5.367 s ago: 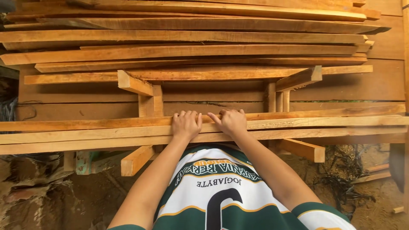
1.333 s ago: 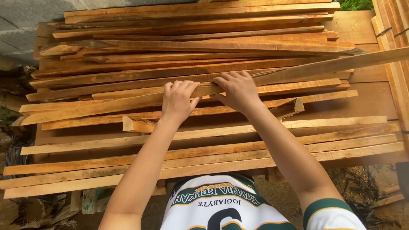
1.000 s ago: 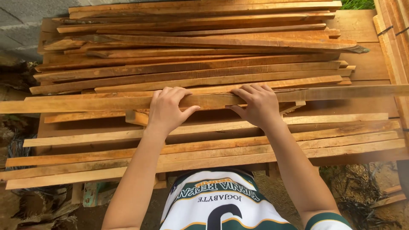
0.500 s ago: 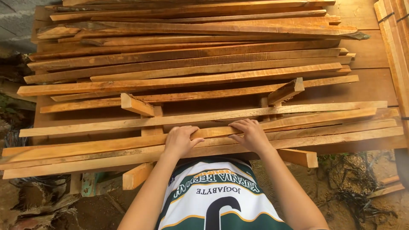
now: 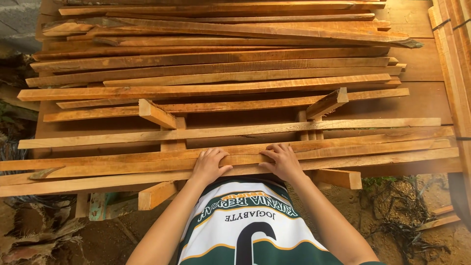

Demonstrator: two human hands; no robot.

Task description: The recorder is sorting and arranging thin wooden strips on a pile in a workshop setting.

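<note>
Rough wooden bench w/ stacked orange-brown planks beyond the hands. Long pale wood strip, up on that stack ~1 s ago, now lies w/ the near-edge strips. Left hand & right hand curl over it, thumbs under, gripping.

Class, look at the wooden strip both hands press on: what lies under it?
Under the strip held by the left hand and right hand lie more strips on two cross beams. The beams' middles are covered.
</note>
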